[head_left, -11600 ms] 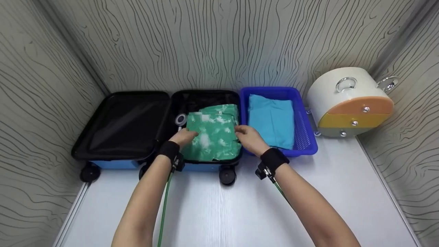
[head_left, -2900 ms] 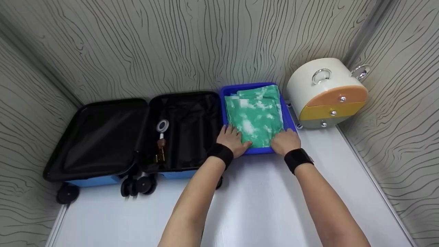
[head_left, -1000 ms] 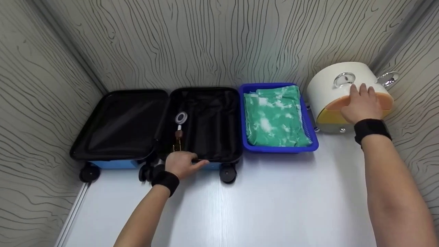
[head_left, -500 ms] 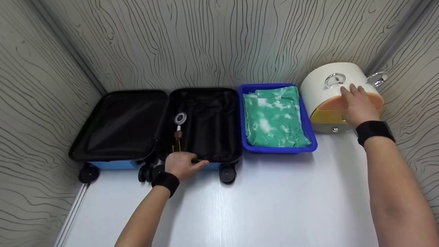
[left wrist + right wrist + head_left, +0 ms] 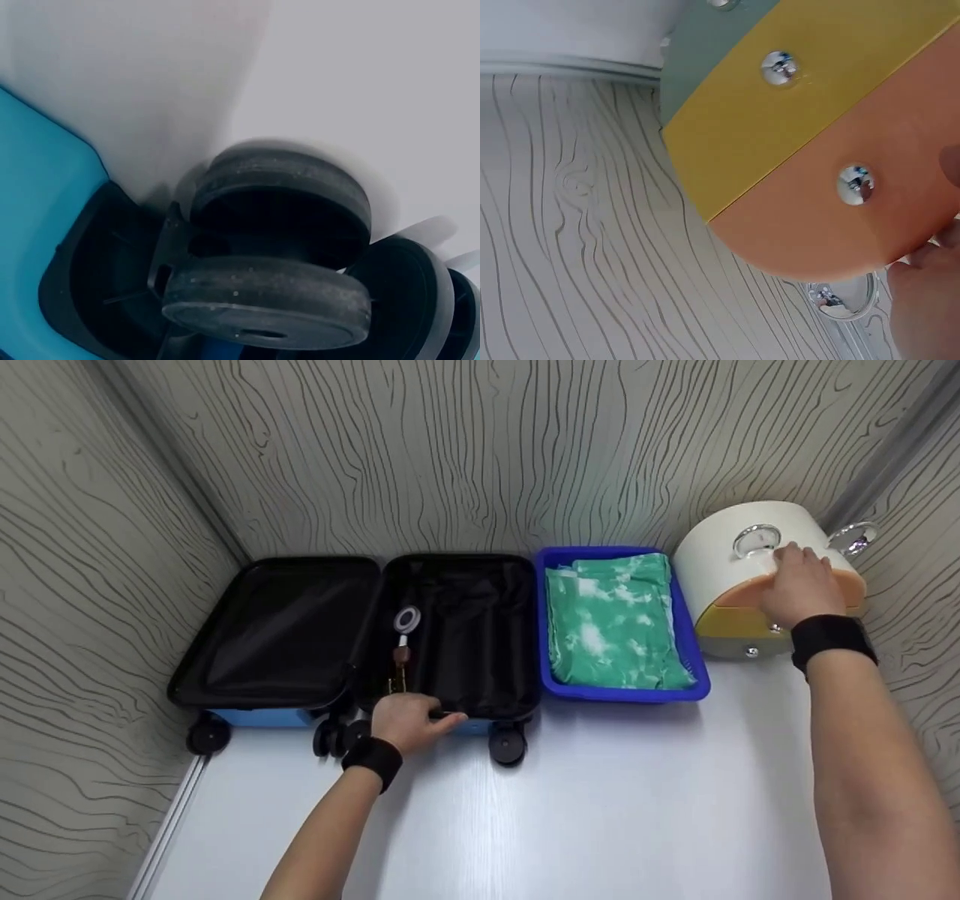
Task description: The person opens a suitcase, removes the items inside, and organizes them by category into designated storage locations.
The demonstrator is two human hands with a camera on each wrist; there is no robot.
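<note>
An open suitcase with black-lined halves (image 5: 480, 637) lies in the head view. My left hand (image 5: 409, 724) grips its front rim, fingers over the edge and thumb outside. In the left wrist view only the suitcase's blue shell and black wheels (image 5: 270, 292) show, not the hand. My right hand (image 5: 808, 585) rests on a white rounded drawer box (image 5: 735, 540), fingertips on its top edge, palm over the orange drawer. The right wrist view shows its orange drawer (image 5: 802, 217) and fingers at the edge. Between suitcase and box, folded green-and-white cloth (image 5: 619, 630) fills a blue basket (image 5: 626, 695).
A small item (image 5: 406, 621) with a round white head and brown and gold lower part lies in the suitcase near the hinge. The suitcase's other half (image 5: 285, 630) lies to the left. A wood-patterned wall (image 5: 450, 457) stands behind; white tabletop (image 5: 585, 802) is in front.
The green cloth has gone from the suitcase to the basket, covering the blue cloth there. My hands have parted to suitcase and drawer box. The box has shifted slightly left toward the basket.
</note>
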